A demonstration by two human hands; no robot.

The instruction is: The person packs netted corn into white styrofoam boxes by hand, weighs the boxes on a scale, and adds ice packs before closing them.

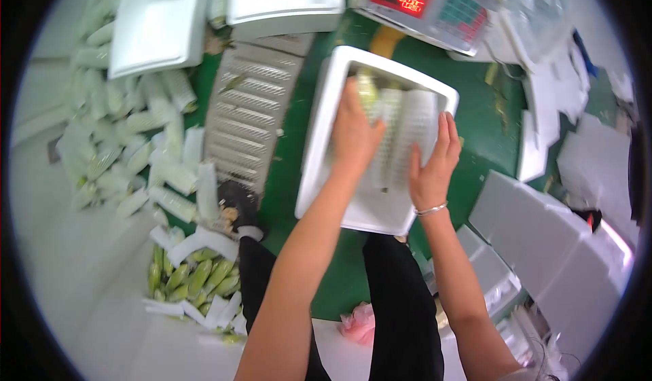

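Observation:
In front of me a white foam box (367,210) sits at a slight tilt. Long pale-green vegetables in white foam net sleeves lie side by side in it, one sleeved vegetable (418,121) near the right wall. My left hand (354,131) reaches inside and grips a yellow-green vegetable (368,93) along the left wall; motion blur softens its outline. On the right, my right hand (435,164) rests at the wall, thumb apart from the fingers, beside the rightmost sleeve. A bracelet (431,210) circles that wrist.
Beyond the box stands a digital scale (423,11) with a lit red display. White foam boxes (155,24) lie upper left, above a pile of sleeved vegetables (147,141). Bare green vegetables (198,279) lie lower left. A slotted metal strip (254,111) crosses the green floor (484,111). Foam boxes (535,228) stand right.

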